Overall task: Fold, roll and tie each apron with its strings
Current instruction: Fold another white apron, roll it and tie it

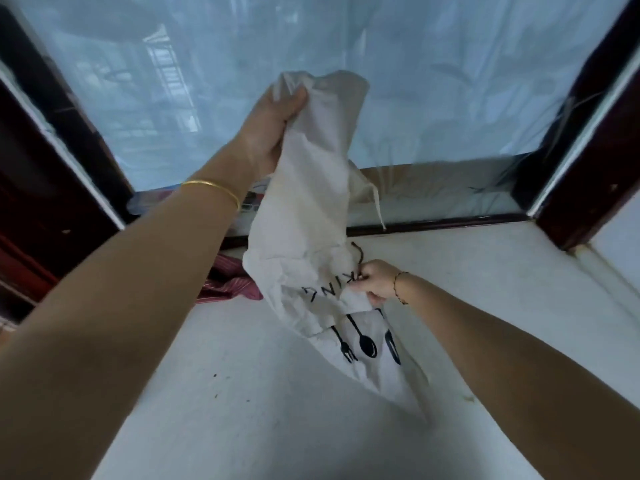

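Two bare forearms filled the foreground, reaching out over the white bench (485, 258). Just beyond them hung the cream apron (311, 202). Its lower end, printed with a black fork and spoon (360, 341), trailed down to the bench or just above it; which, I could not tell. The right hand (375, 282) pinched a side edge of the cloth beside the upside-down lettering, fingers curled, with a dark cord (358, 254) rising from the same grip. Higher and farther off, the left hand (277, 119) was clamped on the bunched top, holding the apron up. The two hands were well apart. A pale string (377, 206) dangled loose behind the cloth.

By that showing, this apron was barely begun: crumpled, not laid flat, with no fold, roll or tie yet. A red striped cloth (228, 285) lay on the bench behind the left forearm, mostly hidden; whether it was another apron, or finished, could not be made out. Farthest stood the dark window frame (595, 195) and a hazy plastic sheet (415, 81), with nothing clear through it.
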The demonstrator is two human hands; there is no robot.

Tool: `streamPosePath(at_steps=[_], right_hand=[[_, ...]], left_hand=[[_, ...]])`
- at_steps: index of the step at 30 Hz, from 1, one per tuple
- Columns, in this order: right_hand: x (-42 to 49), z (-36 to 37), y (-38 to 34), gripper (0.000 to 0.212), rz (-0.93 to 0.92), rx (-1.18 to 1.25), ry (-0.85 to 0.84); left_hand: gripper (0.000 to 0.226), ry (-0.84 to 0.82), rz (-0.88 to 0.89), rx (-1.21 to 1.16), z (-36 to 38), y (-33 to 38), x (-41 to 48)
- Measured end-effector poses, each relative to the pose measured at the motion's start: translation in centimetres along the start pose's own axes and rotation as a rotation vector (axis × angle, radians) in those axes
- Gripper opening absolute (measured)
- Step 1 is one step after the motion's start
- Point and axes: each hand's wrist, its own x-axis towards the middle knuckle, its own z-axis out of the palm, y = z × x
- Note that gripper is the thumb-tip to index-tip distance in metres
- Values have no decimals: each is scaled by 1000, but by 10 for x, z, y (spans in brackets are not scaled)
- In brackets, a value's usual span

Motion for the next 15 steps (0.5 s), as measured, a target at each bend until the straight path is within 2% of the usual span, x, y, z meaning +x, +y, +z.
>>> streamPosePath(at_steps=[2,4,5,7,9,12,13,15], right_hand=[[-13,-33,18,24,129,-16,266],[-27,-74,38,28,264,-86,665],[-40,-97,46,29,303,-93,853],[-62,-138,52,28,274,-47,1161],[-79,-168,57,25,148,-3,1371],[-97,-182,91,26,70,-67,1465],[-98,-176,109,26,106,-142,1430],[-97,-148,149,24,241,-297,1213]], left_hand=[[7,219,99,245,12,2,14],[6,485,209,629,19,2,22],[7,534,255,733,22,1,24],[10,534,304,723,23,0,23],[17,509,305,605,26,-1,15],[30,368,213,541,36,-19,-4],[32,296,140,590,36,-31,-13],[21,93,-88,821,31,-66,-35]])
